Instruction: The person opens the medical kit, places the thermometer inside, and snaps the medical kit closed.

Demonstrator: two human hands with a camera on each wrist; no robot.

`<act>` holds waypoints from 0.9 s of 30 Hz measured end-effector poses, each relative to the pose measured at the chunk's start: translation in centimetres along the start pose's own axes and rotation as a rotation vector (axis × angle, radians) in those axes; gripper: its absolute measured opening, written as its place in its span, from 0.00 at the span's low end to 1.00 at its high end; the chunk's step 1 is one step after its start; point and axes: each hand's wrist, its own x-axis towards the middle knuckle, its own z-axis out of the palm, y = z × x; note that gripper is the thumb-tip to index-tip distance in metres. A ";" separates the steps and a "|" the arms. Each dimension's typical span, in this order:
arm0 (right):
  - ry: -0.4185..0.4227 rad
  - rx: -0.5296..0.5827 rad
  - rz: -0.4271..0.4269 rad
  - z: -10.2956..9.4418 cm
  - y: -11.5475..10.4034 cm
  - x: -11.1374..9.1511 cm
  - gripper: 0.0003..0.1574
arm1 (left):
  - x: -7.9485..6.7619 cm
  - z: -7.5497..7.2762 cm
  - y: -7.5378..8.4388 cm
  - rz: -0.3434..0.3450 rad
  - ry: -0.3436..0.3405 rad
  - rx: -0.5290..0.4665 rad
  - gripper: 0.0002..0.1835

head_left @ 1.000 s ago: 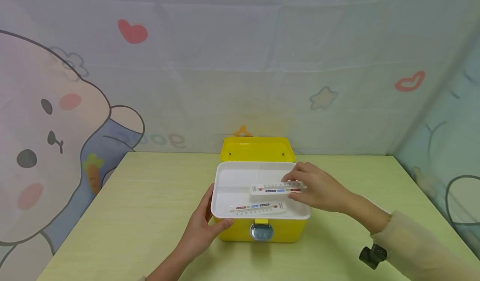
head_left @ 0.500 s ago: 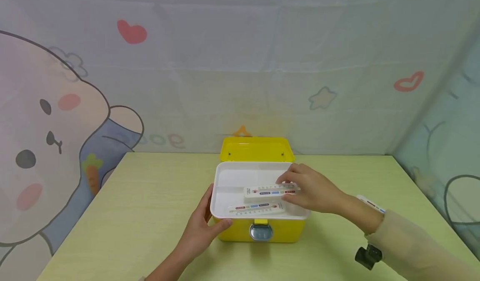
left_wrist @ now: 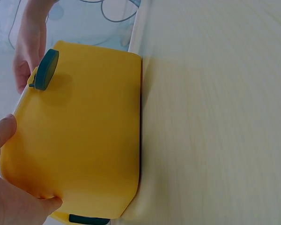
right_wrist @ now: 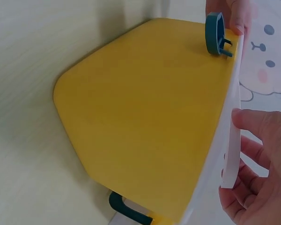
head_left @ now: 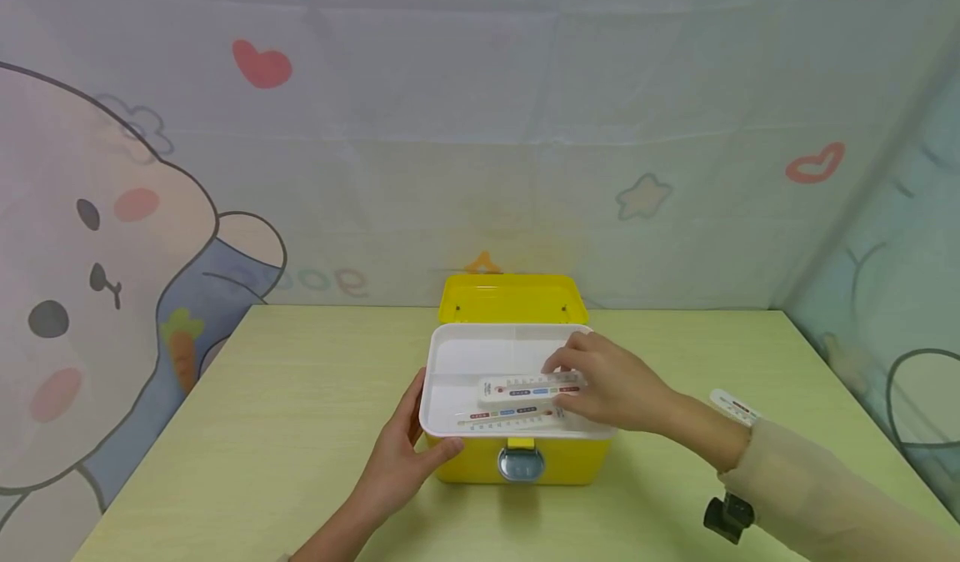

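Note:
My right hand [head_left: 611,383] pinches a flat white thermometer [head_left: 517,390] with coloured bands, thumb at the near edge and fingers at the far edge. It hovers level over the white inner tray [head_left: 468,353] of a yellow storage box [head_left: 573,464]. A second thermometer [head_left: 498,418] lies in the tray close to the front rim. My left hand [head_left: 397,466] grips the box at its front left corner, thumb on the front. In the right wrist view the held thermometer [right_wrist: 232,154] appears edge-on beside the tray rim.
The yellow lid [head_left: 513,299] is raised behind the box, and a round clasp [head_left: 521,465] hangs on its front. Another thermometer [head_left: 735,406] lies on the table [head_left: 315,395] beyond my right wrist. A printed curtain [head_left: 450,128] hangs behind the table.
My right hand has carried the thermometer to the left and slightly toward the front, nearer the one in the tray. The thermometer on the table has come into view. My left hand stays put.

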 end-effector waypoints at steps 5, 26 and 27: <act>0.002 -0.021 0.011 0.4 -0.3 0.1 0.16 | 0.0 0.0 0.0 -0.002 0.000 -0.004 0.51; -0.006 -0.094 -0.016 1.0 -1.4 1.6 0.17 | 0.0 -0.2 -0.1 0.002 0.001 -0.007 0.52; -0.003 -0.096 -0.020 1.0 -1.4 1.7 0.17 | 0.0 -0.2 -0.1 0.003 0.001 -0.007 0.52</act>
